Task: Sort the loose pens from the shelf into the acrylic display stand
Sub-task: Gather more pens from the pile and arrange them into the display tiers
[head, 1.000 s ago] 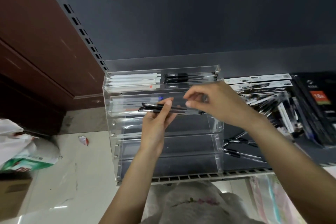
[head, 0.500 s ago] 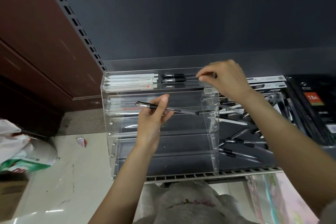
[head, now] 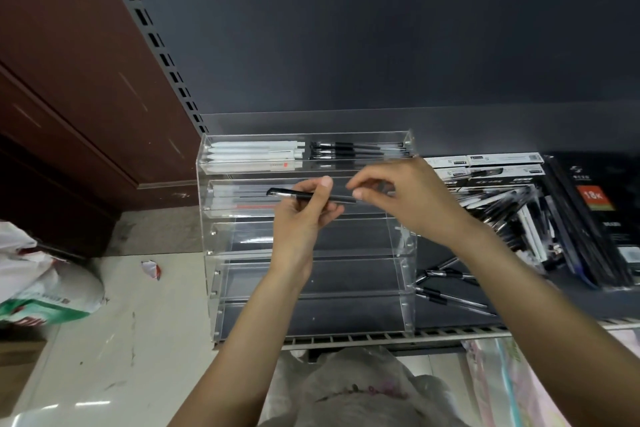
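Pens are what I'm sorting, and one black pen (head: 313, 196) sits level in my left hand (head: 300, 222), held in front of the second tier of the acrylic display stand (head: 308, 236). My left thumb lies across the barrel from above and the curled fingers (head: 329, 213) close under it, so the grip is firm. My right hand (head: 407, 199) meets the pen's right end; its fingertips are bent together at the tip, and they seem to pinch it, though the blur there keeps me from being sure of contact.

In the stand's top tier lie white pens (head: 254, 154) on the left and black pens (head: 349, 150) on the right. The second tier holds pale pens (head: 242, 199) with a reddish one lowest; my hands cover its right half, so I cannot tell what lies there. The three lower tiers show only clear walls and dark floor where my forearms do not cross them.

Right of the stand, on the dark shelf (head: 460, 317), a heap of loose pens (head: 512, 215) is partly hidden behind my right wrist, and a few single pens (head: 446, 298) lie nearer the front edge. Boxed pen packs (head: 485, 165) stand behind the heap. A dark pack with an "18K" label (head: 599, 211) is cut off at the frame's right edge. Low on the left, a white and green bag (head: 38, 291) on the floor is blurred.
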Demonstrator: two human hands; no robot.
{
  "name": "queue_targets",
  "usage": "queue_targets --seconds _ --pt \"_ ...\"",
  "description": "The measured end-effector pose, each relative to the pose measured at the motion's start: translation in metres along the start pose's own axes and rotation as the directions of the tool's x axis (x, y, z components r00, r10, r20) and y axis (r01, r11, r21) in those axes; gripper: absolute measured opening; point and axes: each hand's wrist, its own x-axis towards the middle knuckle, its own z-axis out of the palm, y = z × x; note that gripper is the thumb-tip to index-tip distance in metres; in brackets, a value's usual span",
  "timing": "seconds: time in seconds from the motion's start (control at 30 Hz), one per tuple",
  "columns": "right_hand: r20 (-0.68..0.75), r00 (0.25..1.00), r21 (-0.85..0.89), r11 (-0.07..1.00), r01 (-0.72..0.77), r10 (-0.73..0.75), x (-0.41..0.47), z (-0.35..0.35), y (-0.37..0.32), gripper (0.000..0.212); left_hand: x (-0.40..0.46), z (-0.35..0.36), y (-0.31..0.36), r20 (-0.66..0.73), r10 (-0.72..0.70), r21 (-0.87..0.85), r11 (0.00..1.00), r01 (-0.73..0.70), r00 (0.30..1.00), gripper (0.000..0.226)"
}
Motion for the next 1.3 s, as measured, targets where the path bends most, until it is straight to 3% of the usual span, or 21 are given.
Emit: queue_targets --seconds 0.13,0.23,0.3,0.4,0.5,0.57,0.77,1.0,1.3 --pt "-0.023 1.0 0.056 0.998 -0.008 0.009 -0.003 -0.008 0.001 0.011 0.001 0.009 0.004 0.035 0.033 0.04 0.999 -0.034 0.999 0.019" --pt "-0.177 0.983 0.021 0.999 -0.045 0.048 0.002 -0.025 0.014 0.009 0.01 0.01 0.013 0.064 0.178 0.321 0.928 -0.189 0.982 0.031" --pt "-0.259 0.961 0.036 0.995 -0.095 0.101 0.008 -0.041 0.028 0.01 0.021 0.0 0.02 0.061 0.38 0.545 0.762 -0.35 0.923 0.031" --pt "-0.25 0.958 -0.014 0.989 -0.148 0.14 0.02 -0.051 0.045 0.008 0.043 -0.02 0.031 0.225 0.609 0.778 0.358 -0.517 0.761 0.029" --pt "-0.158 0.976 -0.075 0.984 -0.165 0.152 0.033 -0.044 0.05 0.01 0.064 -0.029 0.035 0.409 0.604 0.846 0.029 -0.532 0.684 0.032" --pt "-0.111 0.982 -0.083 0.983 -0.164 0.154 0.039 -0.041 0.051 0.011 0.071 -0.028 0.037 0.463 0.566 0.848 -0.06 -0.526 0.682 0.031" --pt "-0.021 0.987 -0.078 0.984 -0.16 0.158 0.043 -0.046 0.055 0.011 0.076 -0.026 0.035 0.525 0.488 0.83 -0.112 -0.547 0.697 0.041" --pt "-0.071 0.995 -0.242 0.966 -0.088 0.072 0.041 -0.032 0.044 0.012 0.074 -0.022 0.03 0.577 0.445 0.808 -0.191 -0.557 0.685 0.036" --pt "-0.134 0.989 -0.354 0.93 -0.101 0.056 0.027 -0.012 0.044 0.018 0.073 -0.023 0.025 0.584 0.443 0.792 -0.128 -0.597 0.68 0.028"
